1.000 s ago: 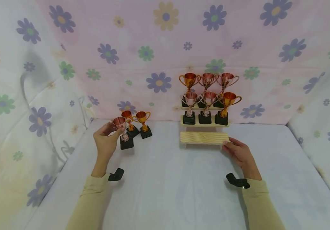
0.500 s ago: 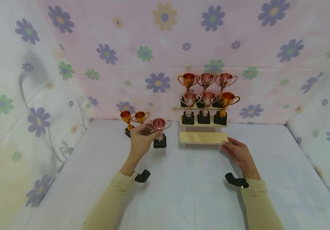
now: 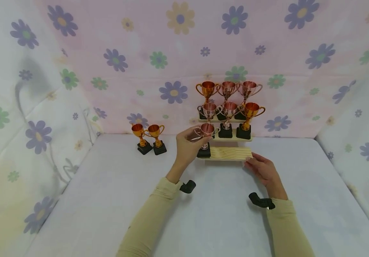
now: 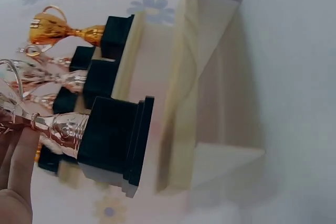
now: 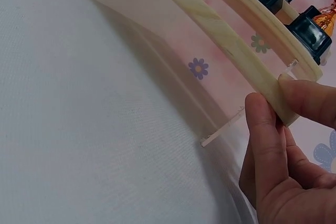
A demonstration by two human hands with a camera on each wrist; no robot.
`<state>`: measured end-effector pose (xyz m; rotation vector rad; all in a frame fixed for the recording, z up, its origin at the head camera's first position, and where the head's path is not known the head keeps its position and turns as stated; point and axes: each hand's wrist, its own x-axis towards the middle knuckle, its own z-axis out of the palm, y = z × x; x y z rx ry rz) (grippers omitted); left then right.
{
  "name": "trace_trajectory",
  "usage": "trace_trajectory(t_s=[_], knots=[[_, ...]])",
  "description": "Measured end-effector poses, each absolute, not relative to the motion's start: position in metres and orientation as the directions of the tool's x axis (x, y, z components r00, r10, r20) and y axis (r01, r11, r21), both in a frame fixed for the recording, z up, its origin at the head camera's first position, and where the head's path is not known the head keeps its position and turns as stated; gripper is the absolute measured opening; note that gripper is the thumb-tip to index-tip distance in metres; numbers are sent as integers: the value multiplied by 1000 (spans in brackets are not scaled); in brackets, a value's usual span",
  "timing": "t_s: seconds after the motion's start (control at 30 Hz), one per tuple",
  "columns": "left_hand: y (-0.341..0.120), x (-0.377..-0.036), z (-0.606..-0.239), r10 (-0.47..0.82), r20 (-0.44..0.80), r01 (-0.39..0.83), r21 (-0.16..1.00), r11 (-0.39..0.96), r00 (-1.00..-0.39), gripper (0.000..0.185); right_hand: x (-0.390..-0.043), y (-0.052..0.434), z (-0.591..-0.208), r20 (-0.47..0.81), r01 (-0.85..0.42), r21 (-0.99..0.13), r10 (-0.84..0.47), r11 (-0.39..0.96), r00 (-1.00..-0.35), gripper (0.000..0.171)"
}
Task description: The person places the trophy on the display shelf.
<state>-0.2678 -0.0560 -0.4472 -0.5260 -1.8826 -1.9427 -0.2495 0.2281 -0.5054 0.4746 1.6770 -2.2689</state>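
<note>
My left hand (image 3: 188, 147) grips a small rose-gold trophy (image 3: 204, 153) by its cup and stem, upright over the left end of the lowest wooden shelf (image 3: 230, 153). In the left wrist view, a narrow gap shows between the trophy's black base (image 4: 113, 137) and the shelf board (image 4: 184, 98). Thumb and fingers of my right hand (image 3: 265, 173) pinch the right end of that same board, also seen in the right wrist view (image 5: 226, 40). On the middle shelf (image 3: 245, 139) stand a gold trophy (image 3: 250, 113) and rose-gold ones, the leftmost partly hidden by the held trophy.
Behind, the top shelf (image 3: 235, 121) bears more gold and rose-gold trophies. Two gold trophies (image 3: 141, 141) stand close together on the white table (image 3: 113, 185) at the left. Flowered cloth (image 3: 129, 96) walls off the back and sides. Clear panels (image 4: 226, 166) support the lowest board.
My left hand has carried the rose-gold trophy rightward from beside the two gold trophies to the lowest shelf's left end. The right hand keeps its hold on the board.
</note>
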Motion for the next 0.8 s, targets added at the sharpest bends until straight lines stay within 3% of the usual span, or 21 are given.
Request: trace_trajectory(t_s=[0.3, 0.8], knots=[[-16, -282, -464, -18, 467, 467, 882, -58, -884, 40, -248, 226, -509, -382, 371, -897, -1, -238, -924, 69], [45, -280, -463, 64, 390, 385, 919, -81, -918, 37, -246, 225, -507, -386, 376, -889, -15, -259, -922, 68]])
